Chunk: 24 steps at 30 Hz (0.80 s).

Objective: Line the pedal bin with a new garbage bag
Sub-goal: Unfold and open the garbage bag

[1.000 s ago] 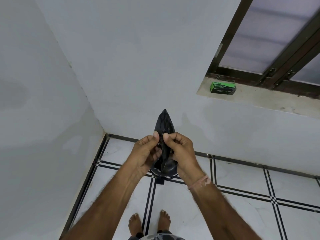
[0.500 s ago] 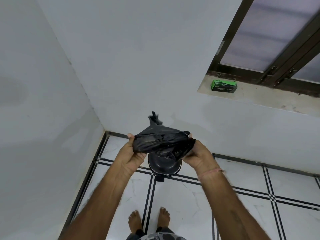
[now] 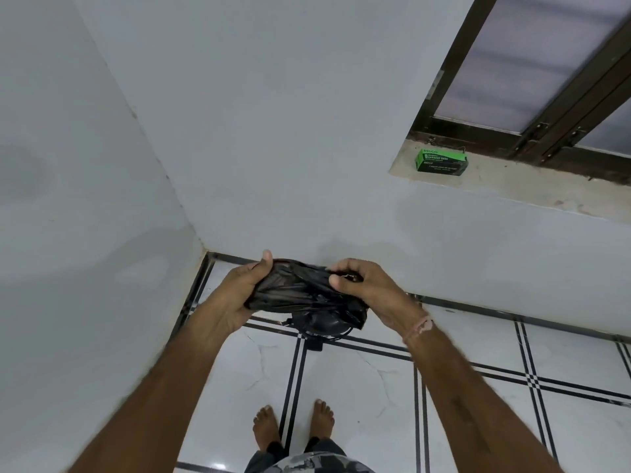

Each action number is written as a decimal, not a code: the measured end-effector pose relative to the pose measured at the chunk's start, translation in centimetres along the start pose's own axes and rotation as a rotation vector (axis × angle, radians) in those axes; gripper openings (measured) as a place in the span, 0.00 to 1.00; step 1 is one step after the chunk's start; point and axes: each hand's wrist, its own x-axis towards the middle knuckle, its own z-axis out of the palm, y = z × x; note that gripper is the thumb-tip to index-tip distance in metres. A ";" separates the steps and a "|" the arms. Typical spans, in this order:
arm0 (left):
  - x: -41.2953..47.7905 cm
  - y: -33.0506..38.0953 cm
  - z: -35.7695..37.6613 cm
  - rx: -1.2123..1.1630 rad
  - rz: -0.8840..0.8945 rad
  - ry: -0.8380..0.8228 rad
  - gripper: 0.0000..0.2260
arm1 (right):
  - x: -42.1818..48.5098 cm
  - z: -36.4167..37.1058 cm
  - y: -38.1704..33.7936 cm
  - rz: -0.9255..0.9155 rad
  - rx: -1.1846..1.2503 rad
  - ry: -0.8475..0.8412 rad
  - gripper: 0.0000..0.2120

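Clamped on the crumpled black garbage bag [image 3: 300, 288] with left grip [image 3: 235, 295] and right grip [image 3: 375, 291], over the pedal bin [image 3: 322, 324] on the floor [image 3: 358, 387]. Could tear the thin film if yanked apart; could miss the mouth, layers clinging.

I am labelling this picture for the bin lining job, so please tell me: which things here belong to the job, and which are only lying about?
Belong to the job: black garbage bag, gripped by left hand and right hand; pedal bin on the floor below it.
Only lying about: green box on the window sill.
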 end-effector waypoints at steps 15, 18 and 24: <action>-0.2 -3.7 0.3 -0.107 -0.095 -0.160 0.32 | 0.8 -0.1 0.8 -0.097 0.537 0.134 0.15; 0.2 -3.0 0.5 -0.554 -0.027 -0.100 0.29 | 0.8 0.5 1.3 -0.112 0.485 0.127 0.18; -0.8 -3.8 2.2 0.120 -0.085 -0.211 0.22 | 1.3 1.2 0.9 -0.138 0.568 0.164 0.20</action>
